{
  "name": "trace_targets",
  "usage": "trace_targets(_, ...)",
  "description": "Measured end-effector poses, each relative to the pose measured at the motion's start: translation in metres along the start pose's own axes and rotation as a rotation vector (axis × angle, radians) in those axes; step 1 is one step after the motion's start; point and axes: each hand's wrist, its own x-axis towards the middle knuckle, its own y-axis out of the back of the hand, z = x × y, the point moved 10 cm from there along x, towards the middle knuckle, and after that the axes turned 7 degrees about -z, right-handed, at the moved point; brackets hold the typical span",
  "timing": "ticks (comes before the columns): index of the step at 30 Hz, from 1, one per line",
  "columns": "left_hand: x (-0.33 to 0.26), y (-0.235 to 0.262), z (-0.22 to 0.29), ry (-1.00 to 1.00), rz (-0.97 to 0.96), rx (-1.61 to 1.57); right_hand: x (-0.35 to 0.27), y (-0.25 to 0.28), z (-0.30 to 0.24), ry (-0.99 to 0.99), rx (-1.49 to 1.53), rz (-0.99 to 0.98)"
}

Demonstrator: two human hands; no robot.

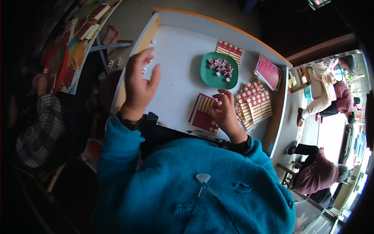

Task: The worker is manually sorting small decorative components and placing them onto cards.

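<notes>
My left hand (139, 86) is raised over the left side of the white tray-like tabletop (175, 50). Its thumb stands apart from the fingers, and I see nothing held between them. Small white bits lie behind that hand, partly hidden by it. My right hand (228, 117) hovers at or just over the right edge of a dark red card (202, 121) with cream strips and round dots. Thumb and forefinger are apart with nothing visible in them; whether the hand touches the card I cannot tell. Beyond it stands a green plate (208, 76) holding several small red-and-white spool-like pieces (223, 67).
Overlapping dotted red cards (255, 102) lie right of my right hand. Pink-red printed sheets (269, 73) and another striped card (230, 50) lie farther back. Raised walls with an orange rim (218, 21) enclose the tabletop. People sit at the right; someone in a checked sleeve (43, 124) is at left.
</notes>
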Motion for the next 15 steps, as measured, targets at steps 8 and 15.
trace_targets(8, -0.076, -0.064, -0.096, 0.353, -0.264, 0.667, 0.000, -0.001, 0.000, -0.022, -0.020, -0.036)
trace_targets(15, -0.083, -0.082, -0.101, 0.304, -0.359, 0.652, -0.002, 0.002, -0.002, -0.029, -0.057, -0.023)
